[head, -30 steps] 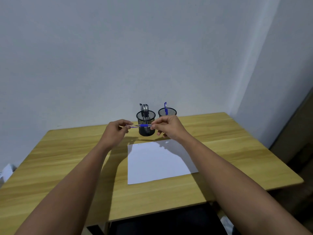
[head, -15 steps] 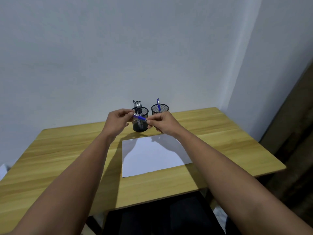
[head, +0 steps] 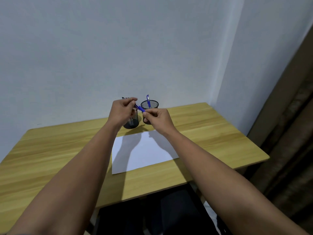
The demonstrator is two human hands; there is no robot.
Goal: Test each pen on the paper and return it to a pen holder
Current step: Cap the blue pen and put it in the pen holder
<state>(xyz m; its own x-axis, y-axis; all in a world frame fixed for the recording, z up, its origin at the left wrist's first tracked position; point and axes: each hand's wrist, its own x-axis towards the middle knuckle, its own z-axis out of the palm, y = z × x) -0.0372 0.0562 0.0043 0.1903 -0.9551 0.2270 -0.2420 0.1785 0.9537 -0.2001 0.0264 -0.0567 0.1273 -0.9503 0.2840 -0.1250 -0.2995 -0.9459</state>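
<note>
A plain pale wall (head: 118,48) fills the upper part of the head view, meeting a second wall at a corner on the right. Below it lies the light yellow-brown wooden tabletop (head: 50,150), with a dark brown curtain-like surface (head: 291,133) beside its right edge. A white rectangular sheet of paper (head: 144,153) lies flat near the middle of the tabletop, shadowed by the forearms above it. Behind the paper stand two black wire-mesh cylindrical pen holders, close together: the left pen holder (head: 133,122) is largely hidden by the left hand (head: 121,112), with dark pen tops just showing above the fingers, and the right pen holder (head: 149,105) holds one upright blue pen (head: 148,101). Both hands are raised above the tabletop in front of the holders. Between them is a blue ballpoint pen (head: 140,109), tilted — its upper end toward the left hand, its lower end toward the right hand (head: 160,120). The left hand's thumb and fingers pinch the upper end; the right hand's curled fingers pinch the lower end.
</note>
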